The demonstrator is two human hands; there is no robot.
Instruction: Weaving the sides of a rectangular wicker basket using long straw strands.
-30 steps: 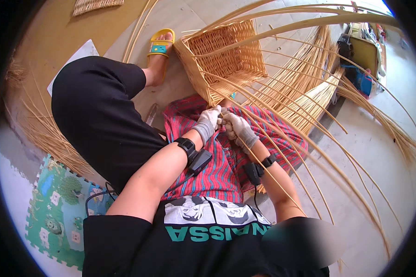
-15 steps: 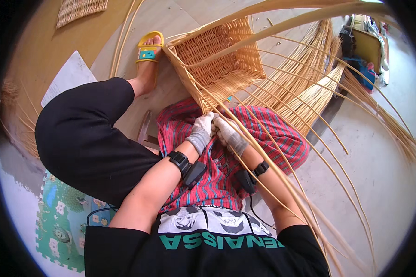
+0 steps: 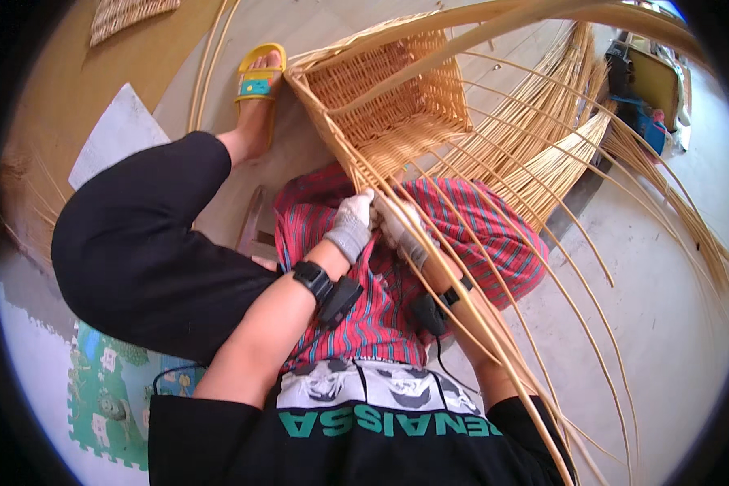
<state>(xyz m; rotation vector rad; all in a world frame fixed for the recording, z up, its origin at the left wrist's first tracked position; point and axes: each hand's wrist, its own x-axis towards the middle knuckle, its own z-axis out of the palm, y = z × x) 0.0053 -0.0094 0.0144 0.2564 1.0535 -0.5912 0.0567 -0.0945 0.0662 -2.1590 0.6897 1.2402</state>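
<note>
A rectangular wicker basket (image 3: 356,85) lies tilted on its side in front of me, its open mouth toward me and its near corner over my lap. At that corner my left hand (image 3: 354,217), in a white glove with a grey cuff, is closed with its fingertips on the woven rim. Close beside it, my right hand (image 3: 397,223), gloved too, is curled closed just under the rim; what its fingers hold is hidden. Long loose wicker rods (image 3: 535,223) fan out from the basket rightward, and some cross over my right wrist and forearm.
Bundles of thin rods (image 3: 535,121) lie on the floor at the far right. A red striped cloth (image 3: 494,243) covers my lap. To the left are a white sheet (image 3: 117,134), a green foam mat (image 3: 109,397) and a woven piece (image 3: 130,18).
The hands stay at the basket's corner, with the right one shifting slightly. The long rods on the right have swung a little toward me and left; the whole view has shifted slightly.
</note>
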